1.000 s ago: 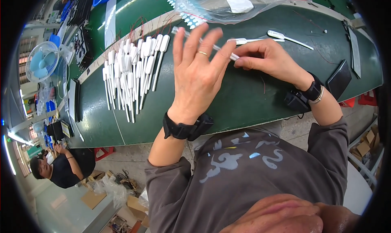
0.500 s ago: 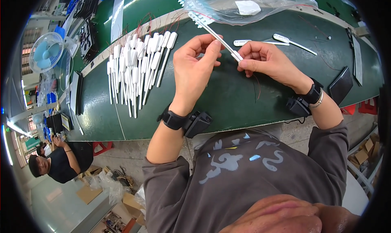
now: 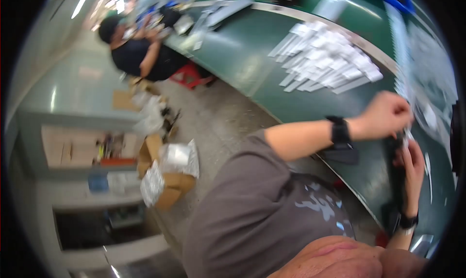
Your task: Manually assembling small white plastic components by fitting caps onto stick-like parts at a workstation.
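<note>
White, blurred stick point(image 3: 407, 134) sits between both hands above the desk point(image 3: 238, 64): the right hand point(image 3: 413, 164), reaching far, clamps its near end; the left hand point(image 3: 387, 115), stretched rightward, curls its fingers at the far end, grip unclear.

No lettering, number or sign is legible. The grey-brown shirt point(image 3: 238, 205), at the near edge of the green surface point(image 3: 230, 54), bears a print point(image 3: 315, 206) in pale grey and blue; whether its strokes form characters cannot be determined. On the surface, the pile of white pieces point(image 3: 325, 57) is blurred, and any marking upon them is unresolved. Lower than the surface, and apart from it, a silvery packet point(image 3: 178, 154) shows a pale rectangular area, likewise unreadable.
</note>
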The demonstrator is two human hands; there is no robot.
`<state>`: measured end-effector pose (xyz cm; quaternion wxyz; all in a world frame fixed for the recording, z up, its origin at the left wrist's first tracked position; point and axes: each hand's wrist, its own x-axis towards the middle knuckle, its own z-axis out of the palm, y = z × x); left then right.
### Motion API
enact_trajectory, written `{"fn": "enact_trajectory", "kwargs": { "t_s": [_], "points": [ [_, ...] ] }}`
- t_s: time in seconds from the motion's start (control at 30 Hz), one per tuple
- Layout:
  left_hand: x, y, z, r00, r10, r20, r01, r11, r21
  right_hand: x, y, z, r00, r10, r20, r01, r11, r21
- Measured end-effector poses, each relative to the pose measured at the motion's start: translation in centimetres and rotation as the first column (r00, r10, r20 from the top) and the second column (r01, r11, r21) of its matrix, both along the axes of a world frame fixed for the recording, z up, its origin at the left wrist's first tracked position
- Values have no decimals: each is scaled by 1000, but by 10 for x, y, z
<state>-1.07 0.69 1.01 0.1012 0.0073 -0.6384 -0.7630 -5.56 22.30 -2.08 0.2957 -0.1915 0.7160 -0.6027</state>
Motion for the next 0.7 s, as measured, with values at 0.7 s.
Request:
{"fn": "enact_trajectory", "kwargs": {
  "t_s": [0.7],
  "points": [
    [-31,0,-44,977,153,-150,-180,966,-188,16,-36,24,963,-95,-251,128,985,115]
  ]
}}
